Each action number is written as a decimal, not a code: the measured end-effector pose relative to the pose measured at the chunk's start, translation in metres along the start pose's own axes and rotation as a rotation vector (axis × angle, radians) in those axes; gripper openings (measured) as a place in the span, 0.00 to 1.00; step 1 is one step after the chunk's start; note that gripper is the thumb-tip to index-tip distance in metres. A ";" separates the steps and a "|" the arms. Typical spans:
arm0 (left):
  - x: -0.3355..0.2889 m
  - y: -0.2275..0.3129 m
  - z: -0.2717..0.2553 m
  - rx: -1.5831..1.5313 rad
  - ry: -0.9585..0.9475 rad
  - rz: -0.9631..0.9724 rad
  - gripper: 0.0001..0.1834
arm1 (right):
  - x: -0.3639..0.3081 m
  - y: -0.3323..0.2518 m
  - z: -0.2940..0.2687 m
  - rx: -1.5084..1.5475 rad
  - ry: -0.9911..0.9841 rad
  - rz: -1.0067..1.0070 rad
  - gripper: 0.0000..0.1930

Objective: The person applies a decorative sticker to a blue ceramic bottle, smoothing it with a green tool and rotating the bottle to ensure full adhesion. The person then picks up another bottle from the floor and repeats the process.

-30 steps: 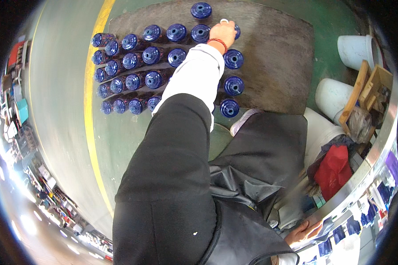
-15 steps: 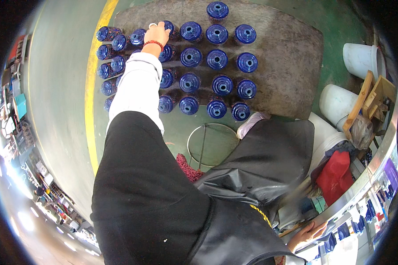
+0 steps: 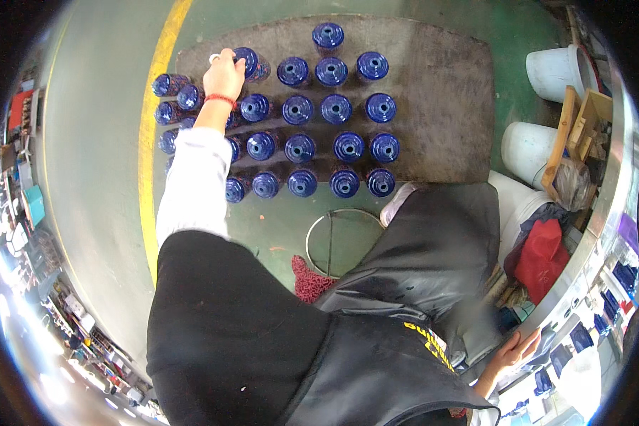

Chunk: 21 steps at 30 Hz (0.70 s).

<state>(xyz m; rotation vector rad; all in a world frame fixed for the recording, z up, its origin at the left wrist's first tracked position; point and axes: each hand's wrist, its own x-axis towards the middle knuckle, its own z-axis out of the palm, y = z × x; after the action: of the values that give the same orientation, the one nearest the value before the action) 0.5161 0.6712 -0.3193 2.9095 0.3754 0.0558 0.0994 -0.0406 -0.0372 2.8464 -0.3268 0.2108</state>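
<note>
My left hand (image 3: 224, 74), in a white sleeve, reaches to the far left and grips a glossy blue jar (image 3: 246, 59) by its top. That jar has a ringed shoulder, a small mouth and a patterned side. Beside it stand rows of similar blue jars, among them a blue jar (image 3: 292, 72) to its right and a blue jar (image 3: 189, 97) to its left. My forearm hides some of the left ones. At the lower right, my right hand (image 3: 511, 355) lies at the edge of a pale bench, its fingers stretched out and holding nothing I can see.
The jars stand on a dark, worn board (image 3: 440, 106) on a green floor. A metal ring (image 3: 308, 245) lies by my shoe (image 3: 399, 202). White buckets (image 3: 555, 74), a wooden box (image 3: 593, 117) and a red cloth bag (image 3: 543, 255) line the right side. A yellow line (image 3: 148, 142) runs along the left.
My view has shifted, so the jars sit lower and further left in the picture. My left hand keeps its grip on the jar, which has moved slightly left from its row.
</note>
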 end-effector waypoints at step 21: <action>-0.221 0.226 -0.317 -1.464 -0.286 0.175 0.06 | 0.084 -0.232 -0.053 2.005 -0.704 -0.029 0.26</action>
<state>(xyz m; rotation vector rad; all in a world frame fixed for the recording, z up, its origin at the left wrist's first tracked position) 0.3377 0.4646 0.0351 1.4541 -0.0254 -0.0472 0.2300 0.1751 -0.0297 4.7591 -0.1725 -1.2256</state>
